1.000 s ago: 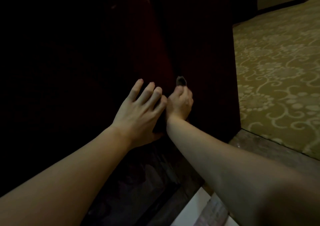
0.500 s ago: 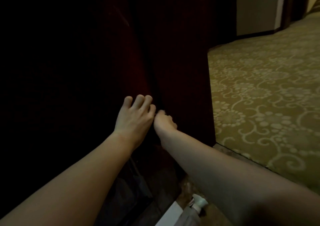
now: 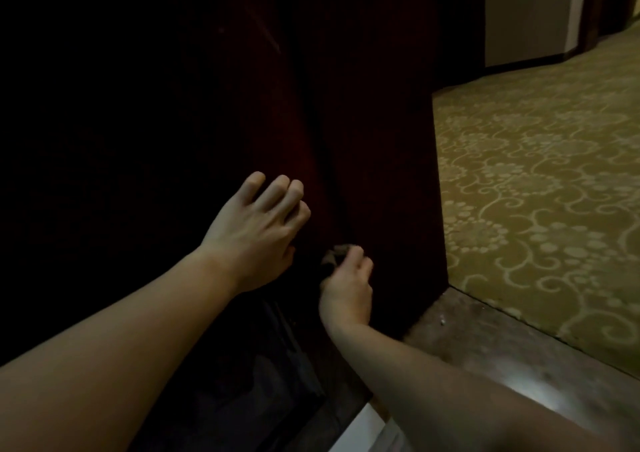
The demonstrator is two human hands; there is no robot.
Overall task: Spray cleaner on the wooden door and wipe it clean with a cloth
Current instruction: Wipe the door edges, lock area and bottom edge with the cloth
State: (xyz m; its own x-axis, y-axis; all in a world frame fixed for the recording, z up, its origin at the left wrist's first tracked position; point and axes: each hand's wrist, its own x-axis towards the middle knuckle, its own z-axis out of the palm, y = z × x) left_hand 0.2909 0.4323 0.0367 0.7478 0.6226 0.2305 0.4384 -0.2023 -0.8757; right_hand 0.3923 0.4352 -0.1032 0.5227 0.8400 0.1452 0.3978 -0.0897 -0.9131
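Door (image 3: 381, 122) fills the left and centre of the head view, dark reddish wood standing upright, so dim at the far left that its surface cannot be made out. Its right edge runs down the frame from the top to a bottom corner at centre right, where it meets the floor. A narrow vertical seam or groove runs down the wood just left of centre.

Cloth (image 3: 333, 257) shows only as a small greyish wad low on the door, right beside that seam. The right hand (image 3: 348, 287) clenches round it, fingers curled over the wad and pressing it against the wood near the lower edge. The left hand (image 3: 258, 233) lies on the door up and to the left of the right one, released, fingers bent at the knuckles with the tips against the wood, holding nothing. The two hands are near each other but apart.

Right of the door edge the view opens onto a patterned carpet (image 3: 540, 188), which takes up the whole right side of the frame. A dark threshold strip (image 3: 485, 340) runs diagonally from the door's bottom corner to the lower right. A pale wall (image 3: 526, 11) stands at the upper right. At the bottom centre a white object (image 3: 360, 427) shows partly behind the right forearm; what it is cannot be told.
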